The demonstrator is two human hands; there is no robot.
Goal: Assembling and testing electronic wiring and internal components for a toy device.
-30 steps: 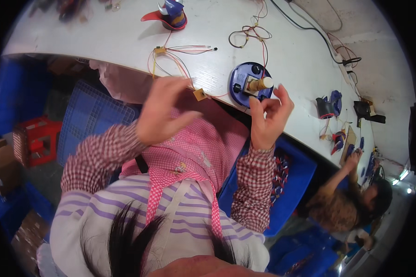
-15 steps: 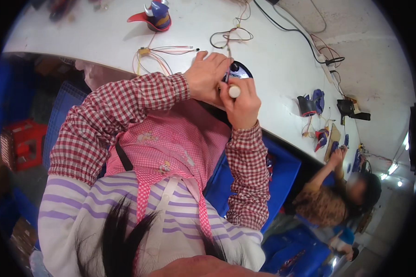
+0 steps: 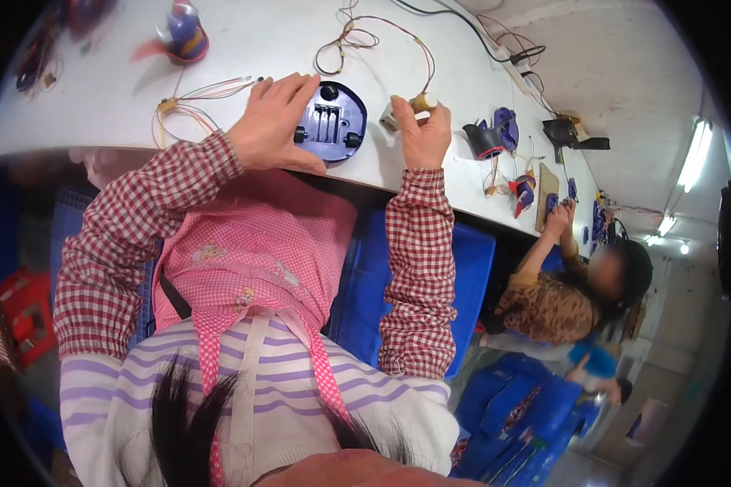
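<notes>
A round dark-purple plastic base (image 3: 352, 114) lies on the white table, its battery compartment facing up and three black knobs around it. My left hand (image 3: 280, 122) holds its left rim, fingers at the far side and thumb at the near edge. Just right of the base, my right hand (image 3: 424, 140) is closed on a wired piece with a cream round end (image 3: 425, 102). A pale block-like end (image 3: 388, 120) shows left of those fingers; the rest of the piece is hidden. Red and dark wires (image 3: 414, 36) run from it to the back of the table.
A bundle of thin wires (image 3: 168, 106) lies left of my left hand. Behind it stands a purple figure head with a red brim (image 3: 188, 36). More dark figure parts (image 3: 485, 140) lie on the right. A person (image 3: 560, 304) works farther along the table. A blue bin (image 3: 463, 268) stands below.
My right hand has moved off the base to the right with the wired piece, uncovering the battery compartment. My left hand has shifted onto the base's left rim. The whole view has swung.
</notes>
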